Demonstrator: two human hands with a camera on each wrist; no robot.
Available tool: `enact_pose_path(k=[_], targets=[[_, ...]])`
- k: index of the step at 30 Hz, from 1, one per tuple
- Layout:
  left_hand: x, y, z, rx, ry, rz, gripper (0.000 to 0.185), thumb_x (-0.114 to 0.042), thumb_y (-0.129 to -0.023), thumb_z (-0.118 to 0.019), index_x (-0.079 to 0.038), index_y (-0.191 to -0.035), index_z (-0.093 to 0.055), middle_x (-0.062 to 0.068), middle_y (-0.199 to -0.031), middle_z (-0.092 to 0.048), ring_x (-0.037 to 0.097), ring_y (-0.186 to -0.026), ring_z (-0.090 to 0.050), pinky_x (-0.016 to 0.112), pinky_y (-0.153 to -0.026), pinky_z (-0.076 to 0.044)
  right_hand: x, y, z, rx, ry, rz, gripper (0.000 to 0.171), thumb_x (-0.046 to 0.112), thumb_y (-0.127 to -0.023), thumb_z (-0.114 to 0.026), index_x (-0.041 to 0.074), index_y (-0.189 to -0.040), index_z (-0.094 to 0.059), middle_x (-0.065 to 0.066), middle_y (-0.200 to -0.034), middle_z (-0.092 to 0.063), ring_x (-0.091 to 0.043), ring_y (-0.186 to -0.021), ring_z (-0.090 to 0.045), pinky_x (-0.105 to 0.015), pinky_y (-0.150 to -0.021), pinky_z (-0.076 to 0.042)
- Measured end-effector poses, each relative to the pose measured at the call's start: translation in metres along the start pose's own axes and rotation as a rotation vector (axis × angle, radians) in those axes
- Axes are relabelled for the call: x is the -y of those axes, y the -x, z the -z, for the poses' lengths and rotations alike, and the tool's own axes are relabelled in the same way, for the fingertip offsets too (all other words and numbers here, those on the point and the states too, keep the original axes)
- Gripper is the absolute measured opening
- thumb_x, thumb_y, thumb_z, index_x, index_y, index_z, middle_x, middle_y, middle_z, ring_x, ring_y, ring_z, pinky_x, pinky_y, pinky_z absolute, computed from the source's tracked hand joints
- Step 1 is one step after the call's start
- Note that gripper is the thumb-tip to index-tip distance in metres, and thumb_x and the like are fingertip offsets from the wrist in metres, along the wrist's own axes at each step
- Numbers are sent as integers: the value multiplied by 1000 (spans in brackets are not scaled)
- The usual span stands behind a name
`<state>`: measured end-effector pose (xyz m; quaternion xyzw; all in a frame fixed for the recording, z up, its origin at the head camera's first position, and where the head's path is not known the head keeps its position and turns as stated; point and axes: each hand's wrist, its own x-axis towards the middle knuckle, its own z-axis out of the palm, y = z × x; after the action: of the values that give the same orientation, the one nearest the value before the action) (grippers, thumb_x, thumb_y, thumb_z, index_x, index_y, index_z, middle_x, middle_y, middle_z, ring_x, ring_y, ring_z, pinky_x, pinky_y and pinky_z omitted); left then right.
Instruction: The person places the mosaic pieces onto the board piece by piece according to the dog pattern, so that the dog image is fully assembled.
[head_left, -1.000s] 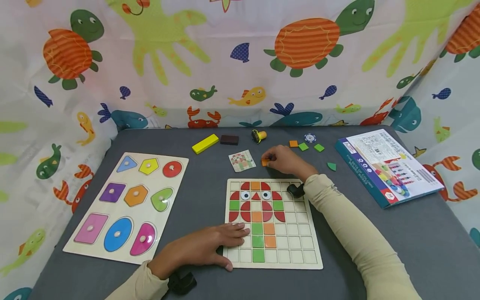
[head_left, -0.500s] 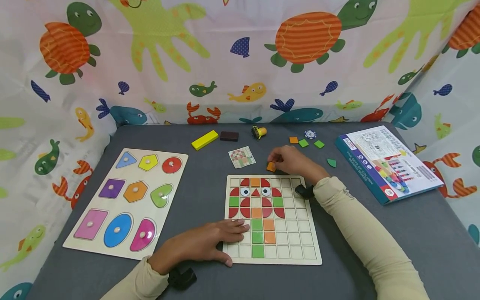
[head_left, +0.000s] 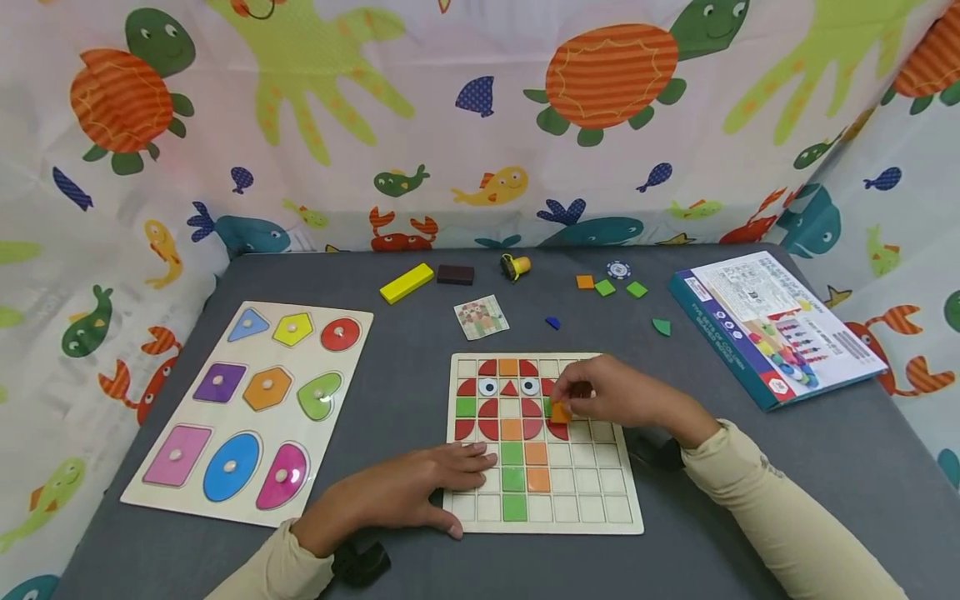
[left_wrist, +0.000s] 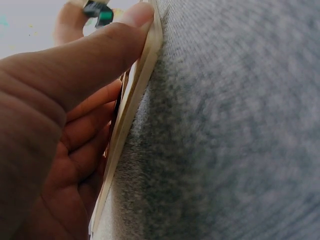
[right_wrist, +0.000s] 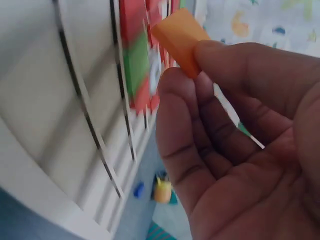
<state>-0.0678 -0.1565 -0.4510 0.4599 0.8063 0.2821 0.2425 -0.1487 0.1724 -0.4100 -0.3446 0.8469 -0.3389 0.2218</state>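
The orange tile, pinched by the right hand, has been carried from the far table to above the grid board's right middle, while the board's near-left corner is pressed by the flat-fingered left hand.

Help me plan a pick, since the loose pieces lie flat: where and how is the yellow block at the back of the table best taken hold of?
Pinch the yellow block across its two long sides, near the middle, coming from above. It is a long, narrow bar lying flat and slanted on the grey table, so turn the hand to match. The dark brown block lies close to its right end.
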Motion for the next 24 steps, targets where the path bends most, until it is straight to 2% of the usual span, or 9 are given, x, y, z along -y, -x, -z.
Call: enact_pose_path(k=[6, 12, 16, 19, 24], targets=[[-1, 2, 0, -13, 0, -1, 74, -40, -85, -73, -12, -147, -44, -4, -155, -33, 17, -145, -21, 38, -111, -30, 8, 11, -29, 21, 19, 67, 13, 2, -90, -68, 12, -96, -71, 8, -88, -62, -8, -75, -55, -25, -67, -50], [1, 1, 2, -18, -6, -23, 73, -40, -85, -73, -12, -146, -45, -4, -155, -33, 17, -145, -21, 38, -111, -31, 14, 9, -35, -16, 101, 69, 13, 3, -86, -72, 12, -95, -71, 5, -88, -59, -11, -75, -53, -24, -65, -48], [1, 2, 3, -11, 0, -27, 72, -42, -85, -71, -12, -146, -45, -4, -155, -33, 17, -145, -21, 38, -111, -30, 9, -1, -23, -50, 91, 54, 12, 6, -89, -71, 10, -100, -73, 4, -92, -63, -11, -80, -57, -28, -71, -51], [1, 2, 3, -4, 4, -21, 72, -42, -86, -71, -12, -146, -45, -4, -155, -32, 16, -145, -21, 38, -111, -30, -2, -13, -6, -139, 88, 37, 16, 6, -91, -68, 6, -106, -73, -1, -99, -68, -16, -88, -61, -37, -78, -53], [1, 2, 2, 7, -5, -17, 71, -43, -87, -69, -12, -146, -45, -5, -155, -32, 16, -145, -21, 37, -110, -31, -35, -32, 25, -302, 65, -110, 25, 6, -94, -64, 0, -117, -68, -12, -110, -68, -26, -101, -62, -46, -88, -50]])
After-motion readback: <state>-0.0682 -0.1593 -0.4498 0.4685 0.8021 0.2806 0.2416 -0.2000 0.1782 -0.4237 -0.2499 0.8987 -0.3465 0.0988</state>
